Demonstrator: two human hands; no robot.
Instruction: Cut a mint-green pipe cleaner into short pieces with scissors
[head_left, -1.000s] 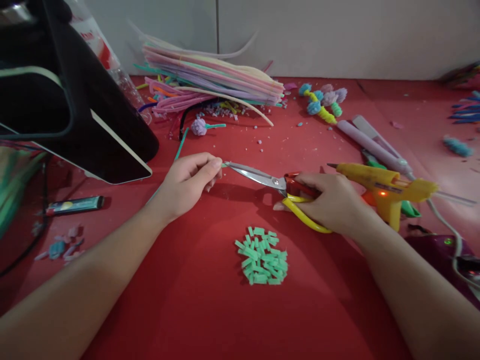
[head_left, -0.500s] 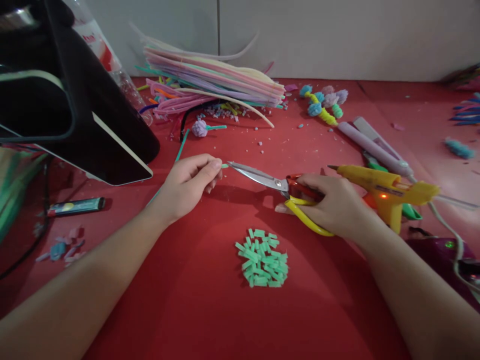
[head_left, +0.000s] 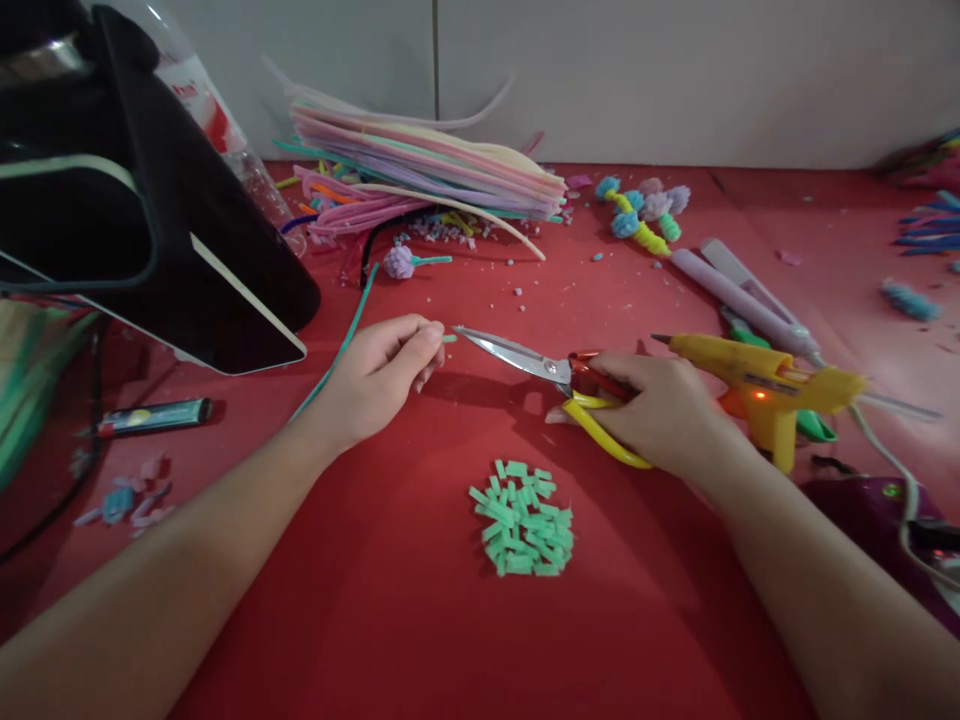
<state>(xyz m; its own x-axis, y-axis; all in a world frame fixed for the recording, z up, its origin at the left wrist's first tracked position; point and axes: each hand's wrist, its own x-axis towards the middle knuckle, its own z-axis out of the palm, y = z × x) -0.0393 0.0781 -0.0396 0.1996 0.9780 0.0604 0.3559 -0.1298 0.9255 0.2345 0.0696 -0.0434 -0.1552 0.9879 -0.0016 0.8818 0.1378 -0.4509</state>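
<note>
My left hand (head_left: 386, 375) pinches a green pipe cleaner (head_left: 351, 325), whose short tip pokes out past the thumb and forefinger. The rest of its length trails behind the wrist. Scissors (head_left: 525, 360) with a red and a yellow handle are gripped in my right hand (head_left: 652, 410). Their blades look closed or nearly so, and the points lie just right of the green tip, apart from it. Below both hands, a pile of short cut green pieces (head_left: 525, 520) rests on the red table (head_left: 420, 610).
At the back lies a bundle of pastel pipe cleaners (head_left: 442, 165). A yellow glue gun (head_left: 765, 385) with a lit orange light is beside my right hand, near a lilac hair straightener (head_left: 742, 295). A large black object (head_left: 225, 270) leans at left, above a lighter (head_left: 154, 416).
The scissor tips, which were at the end of the green pipe cleaner, now sit slightly apart from it. Less of the green tip shows beyond my left fingers. The view has shifted slightly.
</note>
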